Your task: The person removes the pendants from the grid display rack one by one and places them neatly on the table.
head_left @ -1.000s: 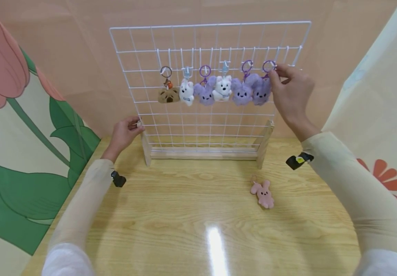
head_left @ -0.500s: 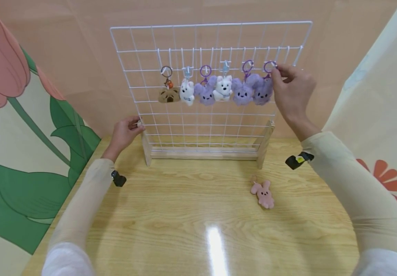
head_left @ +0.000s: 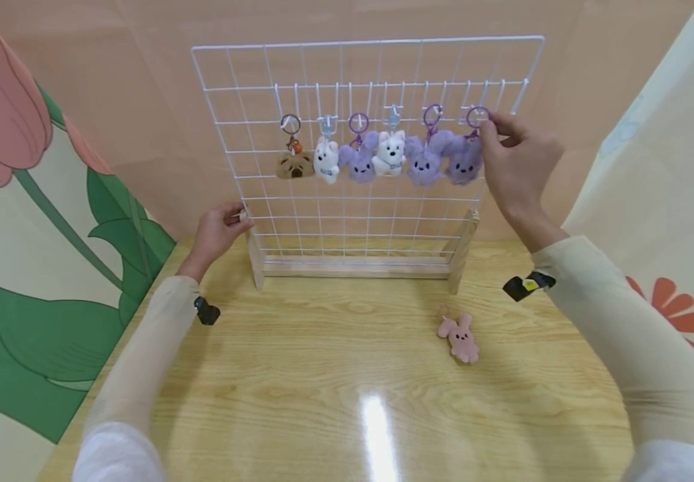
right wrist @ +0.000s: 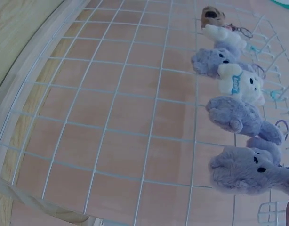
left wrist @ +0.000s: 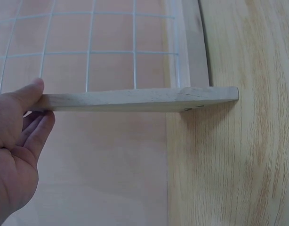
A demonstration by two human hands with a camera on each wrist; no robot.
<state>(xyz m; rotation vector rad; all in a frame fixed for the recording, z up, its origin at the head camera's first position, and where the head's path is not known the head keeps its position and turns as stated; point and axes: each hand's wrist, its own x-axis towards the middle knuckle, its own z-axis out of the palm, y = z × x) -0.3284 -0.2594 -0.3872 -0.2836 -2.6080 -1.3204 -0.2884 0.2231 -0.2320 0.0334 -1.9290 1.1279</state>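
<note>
My right hand (head_left: 522,161) pinches the purple ring (head_left: 477,116) of the rightmost purple plush keychain (head_left: 464,161) near the hooks of the white wire grid (head_left: 335,207). Whether that ring sits on a hook cannot be told. In the right wrist view the same plush keychain (right wrist: 243,170) is close, with only an edge of the hand showing. Low on the left, my left hand (head_left: 214,235) grips the top of the wooden side support (left wrist: 135,100), thumb on one face and fingers on the other.
Left of the held keychain hang a brown bear keychain (head_left: 295,166), white dog keychains (head_left: 326,161) and other purple plush keychains (head_left: 423,163). A pink bunny keychain (head_left: 463,340) lies on the wooden table (head_left: 299,375) in front of the grid's right foot.
My right hand has shifted slightly right, carrying the purple keychain's ring and plush with it, away from its neighbour. The left hand stays on the wooden support.
</note>
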